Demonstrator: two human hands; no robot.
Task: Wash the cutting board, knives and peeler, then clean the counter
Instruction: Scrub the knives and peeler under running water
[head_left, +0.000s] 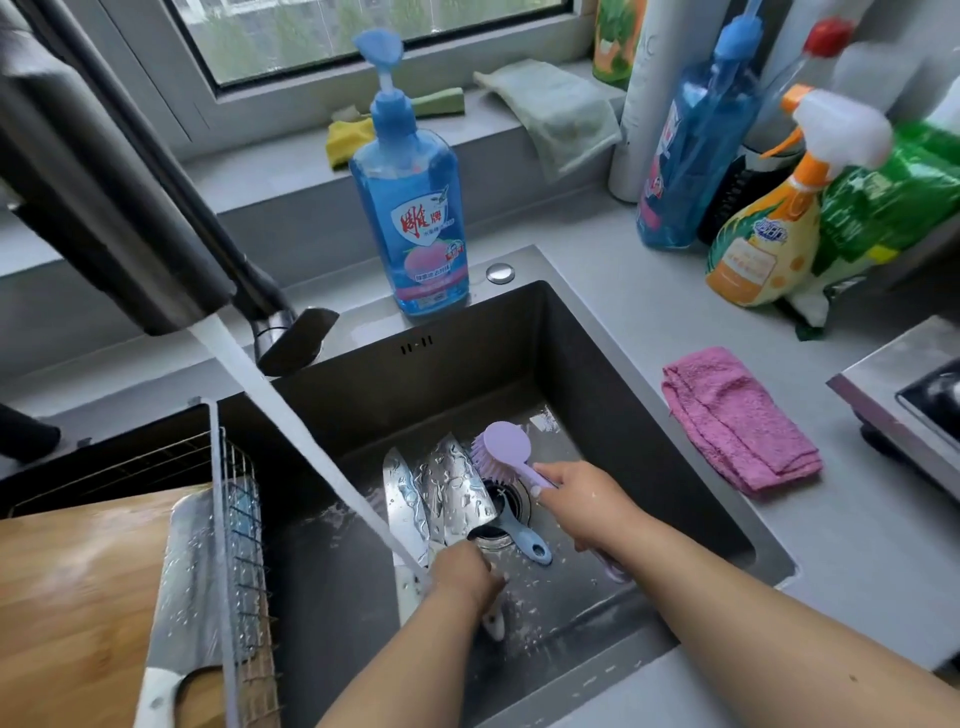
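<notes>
Grey kitchen bench around a dark sink below a window, tap running.

At frame centre, your right hand grips a lilac brush over two wet knives on the sink floor; your left hand curls around a knife handle under the water stream. A blue peeler lies between your hands. The wooden cutting board sits lower left.

We are in a home kitchen: a dark sink set into a grey counter with its tap running, dish soap at the far rim, spray cleaners far right, a stove corner right, a window beyond.
</notes>
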